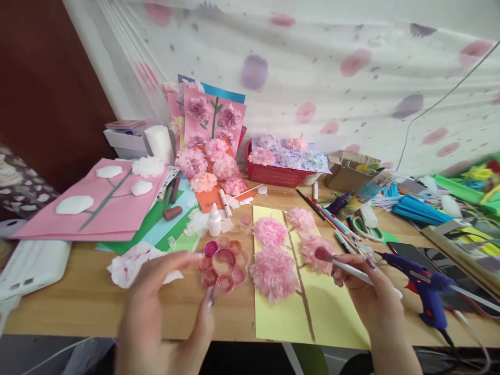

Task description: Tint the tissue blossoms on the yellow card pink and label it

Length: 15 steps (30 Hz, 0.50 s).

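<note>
My right hand (371, 289) pinches a white-handled paintbrush (353, 271), its pinkish bristles against the pink tissue flower (315, 252) on the right of a yellow sheet (328, 317). A brown painted stem runs down this sheet. Three more pink pompom flowers, one a large fluffy flower (274, 275), sit along it. At the left, my left hand (167, 307) is open, thumb and fingers apart beside a flower-shaped paint palette (223, 262) with pink and red paints in its round wells. Whether its fingertips touch the palette rim I cannot tell.
A blue hot glue gun (424, 284) lies at the right by a dark phone (449, 265). A small white bottle (214, 221) stands behind the palette, near a crumpled stained tissue (136, 263). Pink card (113, 208) lies left; a red basket (273, 174) stands behind.
</note>
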Motion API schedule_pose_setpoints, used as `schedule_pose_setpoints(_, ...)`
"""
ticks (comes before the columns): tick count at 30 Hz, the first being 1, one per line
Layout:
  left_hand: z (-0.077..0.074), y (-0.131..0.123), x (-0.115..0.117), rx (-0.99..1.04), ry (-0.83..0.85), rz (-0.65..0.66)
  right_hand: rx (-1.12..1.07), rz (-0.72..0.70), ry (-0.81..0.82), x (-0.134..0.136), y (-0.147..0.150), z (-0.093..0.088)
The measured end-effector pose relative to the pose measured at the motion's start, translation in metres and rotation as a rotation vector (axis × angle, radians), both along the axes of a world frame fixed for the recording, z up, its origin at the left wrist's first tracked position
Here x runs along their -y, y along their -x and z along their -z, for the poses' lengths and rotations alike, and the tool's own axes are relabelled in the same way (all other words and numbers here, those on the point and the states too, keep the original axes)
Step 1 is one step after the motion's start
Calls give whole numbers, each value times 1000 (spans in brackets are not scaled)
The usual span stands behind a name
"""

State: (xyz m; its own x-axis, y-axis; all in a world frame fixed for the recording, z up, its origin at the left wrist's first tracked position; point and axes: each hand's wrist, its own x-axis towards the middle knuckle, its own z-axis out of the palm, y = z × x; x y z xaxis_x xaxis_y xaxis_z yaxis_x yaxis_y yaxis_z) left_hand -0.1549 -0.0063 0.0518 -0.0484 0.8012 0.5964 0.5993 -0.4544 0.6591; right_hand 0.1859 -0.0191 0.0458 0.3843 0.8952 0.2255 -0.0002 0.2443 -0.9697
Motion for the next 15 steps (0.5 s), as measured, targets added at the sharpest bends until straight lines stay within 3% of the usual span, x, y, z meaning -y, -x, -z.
schedule_pose_setpoints(4,36,-17,-32,-185,-4,-1,-22,23,-9,0,0,2)
schedule_pose_setpoints(8,71,-22,-45,-310,-60,-38,-40,62,-17,5,2,-1)
schedule_pose_setpoints(11,82,-17,-49,-400,-52,-14,-89,107,-16,13,3,0)
schedule_pose_setpoints(15,82,-12,-51,-437,8,21,-145,151,45,19,6,11)
